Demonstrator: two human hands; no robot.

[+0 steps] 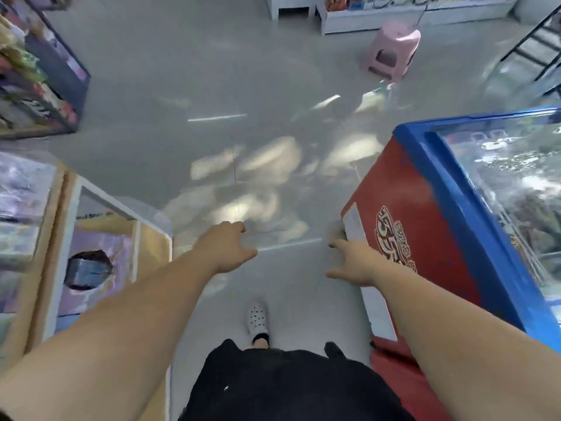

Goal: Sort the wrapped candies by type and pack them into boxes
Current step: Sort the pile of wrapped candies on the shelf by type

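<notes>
Both hands reach forward over the floor and hold nothing. The left hand [226, 249] has its fingers loosely bent. The right hand [353, 264] has them loosely spread, with the thumb apart. A freezer [409, 208] stands just right of the right fingers, a shelf [69, 238] left of the left fingers, and a stool [394, 50] far ahead. I cannot recognise any candies or boxes, so I judge that sorting is not begun and all packing remains.
</notes>
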